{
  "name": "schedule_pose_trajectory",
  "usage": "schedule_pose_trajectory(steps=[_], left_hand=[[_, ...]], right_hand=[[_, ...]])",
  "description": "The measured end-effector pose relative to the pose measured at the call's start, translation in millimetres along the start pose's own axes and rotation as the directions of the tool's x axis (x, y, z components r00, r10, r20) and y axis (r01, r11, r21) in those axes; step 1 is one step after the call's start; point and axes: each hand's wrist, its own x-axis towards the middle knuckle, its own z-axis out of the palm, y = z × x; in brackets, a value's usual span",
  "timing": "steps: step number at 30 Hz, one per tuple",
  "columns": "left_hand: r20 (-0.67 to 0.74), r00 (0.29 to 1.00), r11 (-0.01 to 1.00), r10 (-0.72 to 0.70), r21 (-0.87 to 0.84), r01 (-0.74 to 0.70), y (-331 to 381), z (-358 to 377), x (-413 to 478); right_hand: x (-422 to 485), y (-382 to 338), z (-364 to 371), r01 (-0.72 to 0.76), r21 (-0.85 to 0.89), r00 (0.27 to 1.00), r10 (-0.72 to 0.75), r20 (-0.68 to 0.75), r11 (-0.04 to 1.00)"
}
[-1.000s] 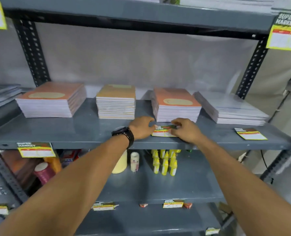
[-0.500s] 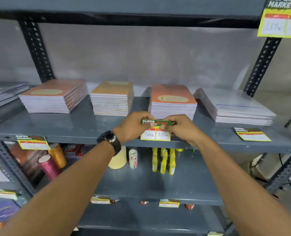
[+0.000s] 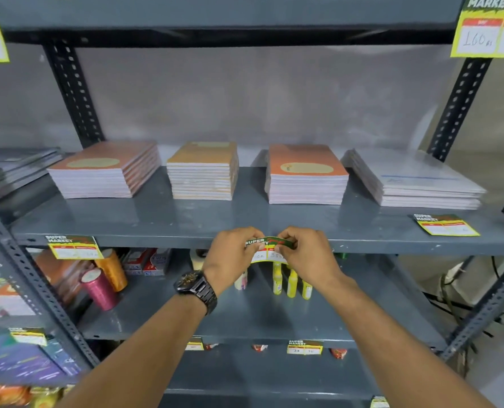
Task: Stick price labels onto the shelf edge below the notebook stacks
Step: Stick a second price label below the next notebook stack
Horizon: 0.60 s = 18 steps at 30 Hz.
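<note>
Both hands pinch one price label (image 3: 270, 248) against the shelf edge (image 3: 156, 241) below the orange notebook stack (image 3: 305, 176), the left hand (image 3: 233, 254) gripping its left end, the right hand (image 3: 306, 254) its right end, paper bowed between the fingers (image 3: 286, 241).

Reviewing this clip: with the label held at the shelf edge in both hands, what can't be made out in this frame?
- Head view: whether the price label touches the shelf edge; the left hand and right hand cover its ends.
- Its handwritten prices: partly hidden by fingers, bowed.
- The loose label on the shelf top: figures too small.
- The upper-right label: cut off by the frame edge.
</note>
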Motion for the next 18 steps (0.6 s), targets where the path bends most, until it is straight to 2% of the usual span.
schedule_pose_trajectory(steps=[8, 14, 18], left_hand=[[-0.005, 0.997, 0.994, 0.077, 0.075, -0.076, 2.8, 4.9, 3.6], [0.033, 0.991, 0.971, 0.131, 0.197, -0.135, 0.8, 5.8, 6.7], [0.076, 0.982, 0.959, 0.171, 0.216, -0.183, -0.5, 1.6, 12.3]], right_hand=[[-3.6, -2.7, 1.1, 0.003, -0.063, 0.999, -0.006, -0.05, 0.998], [-5.6, -3.8, 7.8, 0.018, -0.142, 0.993, -0.035, -0.115, 0.99], [-5.5, -5.7, 6.4, -0.006, -0.163, 0.993, -0.014, -0.121, 0.987]])
